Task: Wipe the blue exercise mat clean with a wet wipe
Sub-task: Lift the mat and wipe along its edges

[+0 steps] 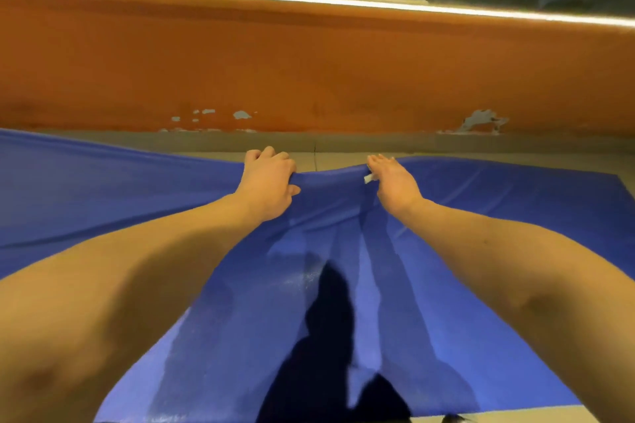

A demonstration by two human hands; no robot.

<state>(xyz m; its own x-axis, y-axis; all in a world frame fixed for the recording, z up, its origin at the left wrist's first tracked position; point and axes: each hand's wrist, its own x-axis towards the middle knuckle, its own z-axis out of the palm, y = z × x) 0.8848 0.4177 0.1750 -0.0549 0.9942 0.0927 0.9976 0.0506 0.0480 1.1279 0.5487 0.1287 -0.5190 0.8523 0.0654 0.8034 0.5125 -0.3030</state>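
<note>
Damp-streaked blue exercise mat (240, 336); left grip (268, 182) clutches its far edge, right grip (391, 182) pinches white wet wipe (368, 178); edge-wiping likely next.

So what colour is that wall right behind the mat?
Orange wall, with pale chipped patches near its base; the head view shows it best.

The mat (481, 216) — deep blue, streaked with paler glossy bands; wall (309, 62) orange, patched grey; wipe (368, 178) white.
</note>
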